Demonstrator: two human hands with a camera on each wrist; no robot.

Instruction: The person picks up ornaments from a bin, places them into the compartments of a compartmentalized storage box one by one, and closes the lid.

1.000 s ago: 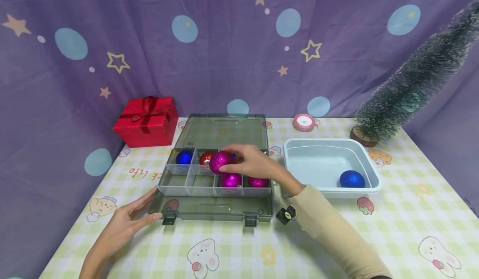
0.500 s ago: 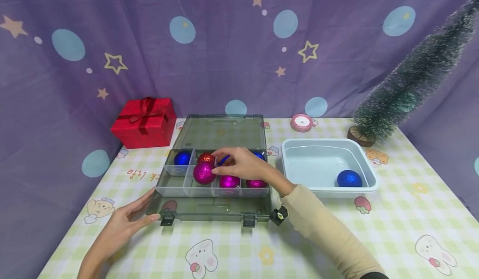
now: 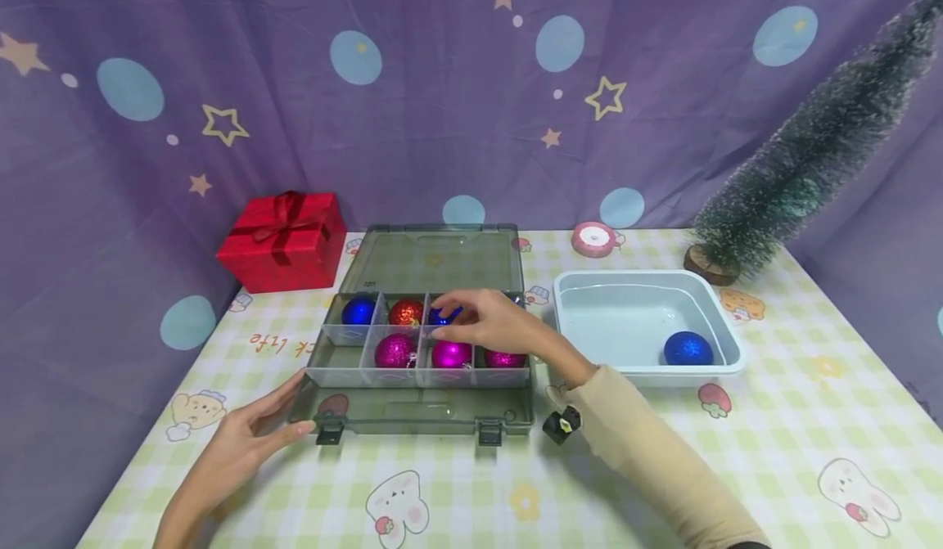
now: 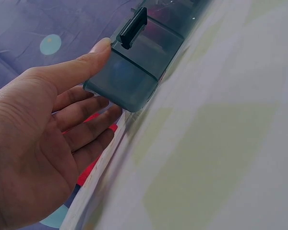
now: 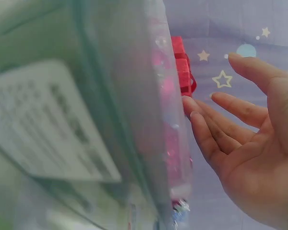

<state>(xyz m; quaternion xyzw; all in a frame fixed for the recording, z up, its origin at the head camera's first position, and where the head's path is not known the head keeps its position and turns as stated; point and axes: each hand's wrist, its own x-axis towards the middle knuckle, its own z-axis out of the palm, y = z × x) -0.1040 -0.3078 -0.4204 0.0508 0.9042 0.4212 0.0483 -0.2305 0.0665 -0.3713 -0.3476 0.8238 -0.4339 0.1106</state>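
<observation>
An open storage box [image 3: 412, 410] of smoky see-through plastic lies on the table with a divided tray in it. A glittery magenta bauble [image 3: 395, 351] sits in a front compartment, left of a shiny magenta bauble [image 3: 451, 356]. Behind them are a red bauble [image 3: 405, 312] and a blue bauble [image 3: 358, 311]. My right hand [image 3: 494, 320] hovers over the tray, thumb and fingers apart and holding nothing; it partly hides another blue bauble [image 3: 444, 315]. My left hand [image 3: 246, 438] touches the box's front left corner, its thumb [image 4: 100, 48] against the front edge and fingers loosely extended alongside.
A pale blue basin [image 3: 611, 320] with one glittery blue bauble [image 3: 688, 348] stands to the right. Behind it are a ribbon roll [image 3: 593, 240] and a small frosted tree [image 3: 781, 173]. A red gift box [image 3: 285, 242] sits at the back left.
My right hand has lowered the glittery magenta bauble into a front compartment, let it go, and drawn back slightly to the right. The left hand stays at the box corner.
</observation>
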